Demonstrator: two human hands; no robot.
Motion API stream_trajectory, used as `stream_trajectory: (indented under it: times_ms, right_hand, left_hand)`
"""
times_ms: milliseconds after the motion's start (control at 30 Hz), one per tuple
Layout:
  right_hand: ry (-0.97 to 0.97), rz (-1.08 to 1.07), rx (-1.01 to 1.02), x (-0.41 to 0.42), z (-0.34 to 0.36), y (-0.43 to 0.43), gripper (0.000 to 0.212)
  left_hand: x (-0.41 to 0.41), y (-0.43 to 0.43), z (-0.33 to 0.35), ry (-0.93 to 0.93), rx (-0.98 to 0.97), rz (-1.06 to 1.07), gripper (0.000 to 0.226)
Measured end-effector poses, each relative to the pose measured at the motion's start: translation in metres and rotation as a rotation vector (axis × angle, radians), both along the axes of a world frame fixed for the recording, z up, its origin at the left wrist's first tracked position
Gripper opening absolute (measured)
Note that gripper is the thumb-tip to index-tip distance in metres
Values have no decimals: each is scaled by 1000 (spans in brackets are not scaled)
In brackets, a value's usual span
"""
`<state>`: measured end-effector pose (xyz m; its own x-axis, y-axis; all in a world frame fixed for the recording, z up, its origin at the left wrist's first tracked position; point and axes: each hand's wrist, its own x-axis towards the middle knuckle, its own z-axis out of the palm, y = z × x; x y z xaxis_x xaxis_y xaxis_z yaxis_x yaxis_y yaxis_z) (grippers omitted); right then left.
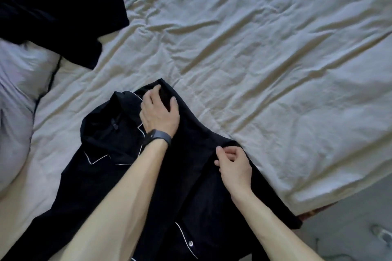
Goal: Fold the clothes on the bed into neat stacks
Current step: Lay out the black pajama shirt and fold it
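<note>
Black shirt (95,180) — left hand (159,114) curled on shoulder, right hand (233,167) in pinch

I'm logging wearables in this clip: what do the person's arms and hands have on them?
Both forearms are bare, with no sleeves in view. The left hand has a dark matte wristband at its wrist, like a fitness tracker. The right hand shows no glove, ring or band.

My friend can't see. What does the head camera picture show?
A black pajama shirt with white piping lies on a wrinkled pale bed; the left hand grips its far end, the right hand pinches its edge. More dark clothes lie far left.
</note>
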<state>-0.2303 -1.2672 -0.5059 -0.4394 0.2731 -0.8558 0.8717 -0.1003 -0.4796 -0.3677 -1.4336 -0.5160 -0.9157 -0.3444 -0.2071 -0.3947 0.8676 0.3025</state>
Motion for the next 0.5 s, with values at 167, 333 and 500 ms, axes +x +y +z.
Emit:
stream_trajectory:
  times_ms: [167, 333, 500]
  right_hand:
    - [587, 597, 321, 5, 24, -41, 14]
    - [829, 1386, 605, -48, -28, -92, 66]
    - [702, 1544, 910, -71, -82, -70, 73]
  left_hand:
    - [136, 4, -7, -73, -37, -84, 66]
    - [250, -35, -28, -395, -133, -19, 72]
    - [306, -64, -28, -368, -146, -66, 80]
